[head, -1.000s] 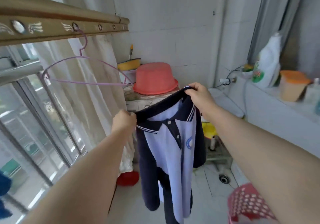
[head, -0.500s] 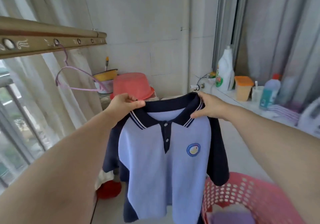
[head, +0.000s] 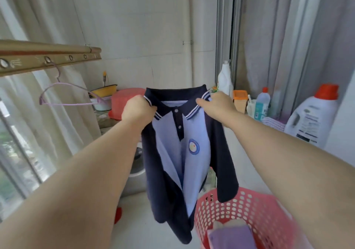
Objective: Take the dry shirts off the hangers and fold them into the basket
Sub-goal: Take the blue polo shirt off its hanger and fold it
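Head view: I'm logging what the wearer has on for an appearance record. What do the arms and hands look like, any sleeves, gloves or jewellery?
Both forearms are bare as far as the frame shows; no sleeve is visible. The left hand and right hand wear no gloves, and no watch, bracelet or ring shows. The fingers are partly hidden.

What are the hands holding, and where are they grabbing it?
Both hands, left hand and right hand, hold the polo shirt up by its shoulders, beside the collar.
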Action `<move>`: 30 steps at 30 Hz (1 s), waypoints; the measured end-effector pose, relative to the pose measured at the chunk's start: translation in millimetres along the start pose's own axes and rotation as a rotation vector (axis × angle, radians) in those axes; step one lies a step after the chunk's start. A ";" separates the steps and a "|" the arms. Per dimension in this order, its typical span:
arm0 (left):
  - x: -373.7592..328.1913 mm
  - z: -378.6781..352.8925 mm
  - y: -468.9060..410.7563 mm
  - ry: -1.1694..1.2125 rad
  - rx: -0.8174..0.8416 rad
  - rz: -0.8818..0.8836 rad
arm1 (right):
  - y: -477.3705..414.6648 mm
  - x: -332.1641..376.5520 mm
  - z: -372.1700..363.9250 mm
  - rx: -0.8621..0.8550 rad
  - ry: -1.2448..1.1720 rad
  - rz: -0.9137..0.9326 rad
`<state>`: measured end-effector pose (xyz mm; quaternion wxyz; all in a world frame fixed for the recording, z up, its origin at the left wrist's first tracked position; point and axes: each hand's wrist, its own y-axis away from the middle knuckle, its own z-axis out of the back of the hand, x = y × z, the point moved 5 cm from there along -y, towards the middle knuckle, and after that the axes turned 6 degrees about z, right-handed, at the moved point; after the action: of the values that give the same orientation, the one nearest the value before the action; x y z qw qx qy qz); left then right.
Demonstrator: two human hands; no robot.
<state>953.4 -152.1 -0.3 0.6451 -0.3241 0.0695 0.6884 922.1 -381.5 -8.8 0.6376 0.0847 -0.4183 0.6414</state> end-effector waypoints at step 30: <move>-123.6 -54.6 89.5 0.862 0.696 -0.055 | 59.8 -35.1 84.8 0.176 -0.499 -0.100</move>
<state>884.0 -298.5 -5.5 0.6450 -0.3461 0.5421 0.4127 839.1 -452.7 -3.1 0.5356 0.3161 -0.5004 0.6023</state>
